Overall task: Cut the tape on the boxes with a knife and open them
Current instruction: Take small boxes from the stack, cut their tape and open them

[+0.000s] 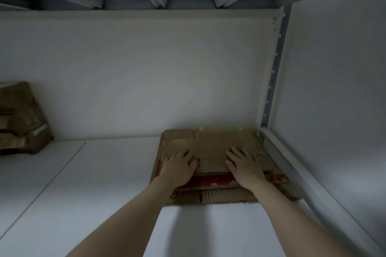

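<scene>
Your left hand [178, 168] and your right hand [245, 168] both lie flat on the cardboard stack [211, 144]. The fingers are spread and straight; they press down and grip nothing. The hands sit a little apart, one on each half of the top sheet. I judge this is so that the load is even and the sheets do not slide over each other.

The stack lies on the shelf board [94, 183], pushed into the far right corner. Its back edge is against the back wall [146, 69] and its right side is just beside the metal upright [273, 69]. The corner probably keeps it square and out of the way. The top pieces look flat rather than like closed boxes, and a red printed layer [215, 181] shows between them at the front. Some pieces of yellow tape [178, 142] stick on the top sheet.

At the far left, well apart from your hands, a brown package [23, 119] stands against the wall. It looks wrapped in shiny tape, so it may be a box waiting to be cut. No knife shows anywhere here, and neither hand holds one. In my judgement you are settling the cardboard or about to pull it out, not cutting.
</scene>
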